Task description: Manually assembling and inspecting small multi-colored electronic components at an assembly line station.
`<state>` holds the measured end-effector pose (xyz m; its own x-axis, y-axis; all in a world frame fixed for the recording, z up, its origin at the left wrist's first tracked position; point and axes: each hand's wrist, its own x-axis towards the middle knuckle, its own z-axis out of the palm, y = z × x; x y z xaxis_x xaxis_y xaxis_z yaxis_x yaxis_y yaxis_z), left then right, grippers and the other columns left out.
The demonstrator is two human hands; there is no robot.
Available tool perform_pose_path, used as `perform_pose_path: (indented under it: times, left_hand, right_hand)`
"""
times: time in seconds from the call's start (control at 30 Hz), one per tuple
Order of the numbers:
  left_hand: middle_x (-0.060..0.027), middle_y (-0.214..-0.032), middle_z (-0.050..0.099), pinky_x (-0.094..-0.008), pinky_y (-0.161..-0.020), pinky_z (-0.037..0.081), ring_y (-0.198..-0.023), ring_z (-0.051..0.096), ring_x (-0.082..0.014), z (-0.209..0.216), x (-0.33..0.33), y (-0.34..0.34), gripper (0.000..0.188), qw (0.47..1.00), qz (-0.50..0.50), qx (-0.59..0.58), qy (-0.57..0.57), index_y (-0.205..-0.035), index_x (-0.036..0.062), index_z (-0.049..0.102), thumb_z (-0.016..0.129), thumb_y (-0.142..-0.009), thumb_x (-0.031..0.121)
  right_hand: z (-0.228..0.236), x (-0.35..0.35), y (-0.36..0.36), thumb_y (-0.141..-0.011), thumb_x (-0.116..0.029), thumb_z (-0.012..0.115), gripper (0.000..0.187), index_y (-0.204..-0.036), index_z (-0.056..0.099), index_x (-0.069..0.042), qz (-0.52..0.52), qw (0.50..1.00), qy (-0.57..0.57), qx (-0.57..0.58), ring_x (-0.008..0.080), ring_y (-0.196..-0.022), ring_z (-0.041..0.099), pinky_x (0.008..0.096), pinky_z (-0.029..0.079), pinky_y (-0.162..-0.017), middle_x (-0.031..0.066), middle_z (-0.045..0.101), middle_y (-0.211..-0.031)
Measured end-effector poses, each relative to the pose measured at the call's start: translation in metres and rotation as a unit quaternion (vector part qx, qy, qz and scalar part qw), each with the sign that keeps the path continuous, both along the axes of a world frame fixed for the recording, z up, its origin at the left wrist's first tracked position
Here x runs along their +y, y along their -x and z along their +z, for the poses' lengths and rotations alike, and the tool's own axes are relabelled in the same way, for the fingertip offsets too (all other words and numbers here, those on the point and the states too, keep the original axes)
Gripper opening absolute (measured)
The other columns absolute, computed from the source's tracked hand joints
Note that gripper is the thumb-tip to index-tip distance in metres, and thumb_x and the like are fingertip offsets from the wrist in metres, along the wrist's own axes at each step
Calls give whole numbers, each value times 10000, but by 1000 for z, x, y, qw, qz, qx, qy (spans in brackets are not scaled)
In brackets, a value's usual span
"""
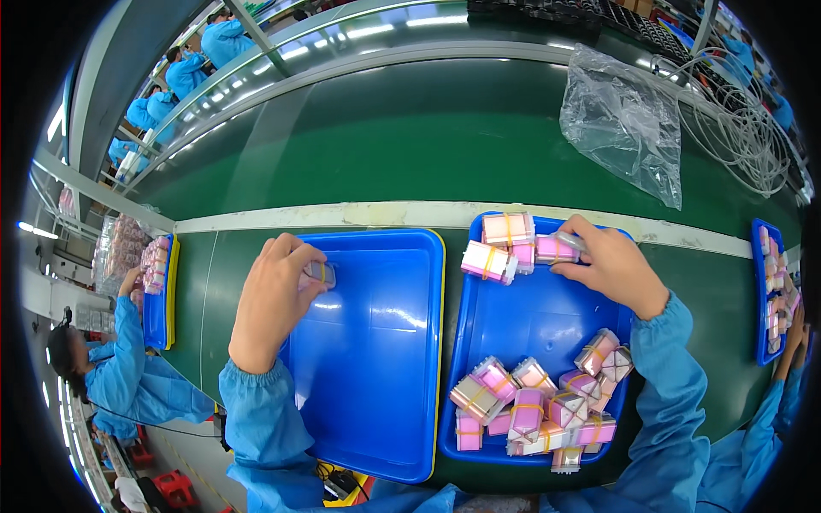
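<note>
Over the upper left corner of the left blue tray (376,359), my left hand (275,295) is closed on a small clear plastic pack (320,274) with a yellowish band. No other pack shows in that tray. At the far edge of the right blue tray (522,321), the fingers of my right hand (609,263) pinch a pink banded pack (554,250). Beside it lie several pink and white banded packs (508,229). A larger heap of such packs (547,410) fills the near part of the right tray, some tilted on one another.
Beyond the trays runs a pale ledge (376,214), then a green belt (410,145). A crumpled clear bag (623,128) and coiled grey cables (735,128) lie at the far right. People in blue work at both sides, near a left tray (157,321) and a right tray (760,295) of packs.
</note>
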<state>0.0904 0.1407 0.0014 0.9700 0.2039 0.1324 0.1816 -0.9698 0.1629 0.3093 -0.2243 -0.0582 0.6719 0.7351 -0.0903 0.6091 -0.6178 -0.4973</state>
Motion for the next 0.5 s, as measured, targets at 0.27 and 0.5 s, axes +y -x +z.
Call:
perform_pose_path:
  times: [0.27, 0.5]
  left_hand:
    - [-83, -1252, 625, -456, -1023, 412, -1137, 575, -307, -13, 2, -9, 657, 996, -17, -43, -75, -1247, 147, 662, 874, -632, 49]
    - [-102, -1260, 623, -425, -947, 495, -1116, 603, -303, -21, 19, 26, 799, 986, 136, -101, -11, -1357, 128, 578, 860, -622, -10]
  right_hand:
    - [-18, -5, -12, -856, -232, 816, 428, -1142, 553, -53, -3, 991, -81, 103, 250, -700, 670, 367, 497, -643, 155, 711, -847]
    - [-15, -1, -13, -850, -293, 818, 462, -1140, 540, -64, -3, 990, -75, 121, 218, -666, 636, 358, 465, -612, 115, 669, -766]
